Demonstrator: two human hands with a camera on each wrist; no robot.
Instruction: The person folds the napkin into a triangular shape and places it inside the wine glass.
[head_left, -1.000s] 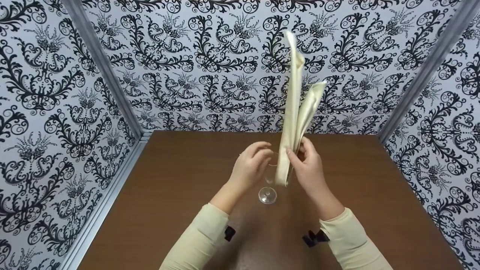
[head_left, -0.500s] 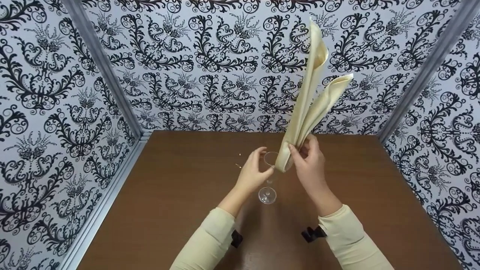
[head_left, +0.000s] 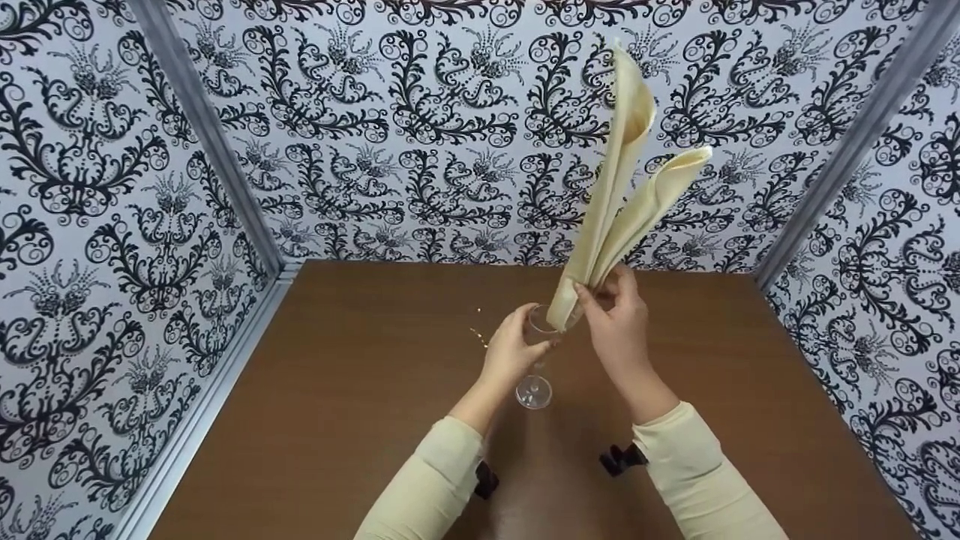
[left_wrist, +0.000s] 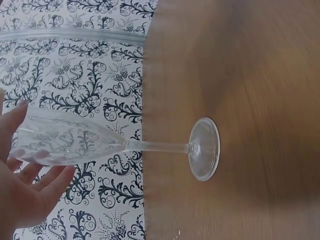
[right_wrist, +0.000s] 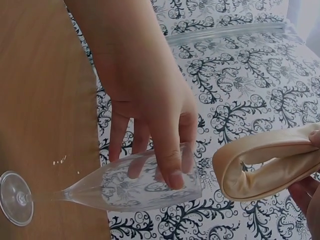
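A clear champagne flute [head_left: 533, 393] stands upright on the brown table. My left hand [head_left: 511, 351] grips its bowl near the rim, thumb on the near side and fingers round the back, as the right wrist view shows. My right hand [head_left: 621, 322] pinches a folded cream satin napkin [head_left: 596, 232] low down, between thumb and fingers. Two rolled points of the napkin rise and spread apart, tilted to the right. Its looped lower end [right_wrist: 227, 170] is just above and beside the mouth of the flute [right_wrist: 135, 182], apart from it in the right wrist view.
Some small gold specks or beads [head_left: 478, 339] lie on the table [head_left: 360, 390] left of my left hand. White walls [head_left: 465, 135] with black scroll patterns stand at the back and both sides, with grey metal strips at the corners.
The napkin has tilted right and its points have fanned out, while its lower end has moved up to the rim. My left hand has opened round the bowl and now holds it.
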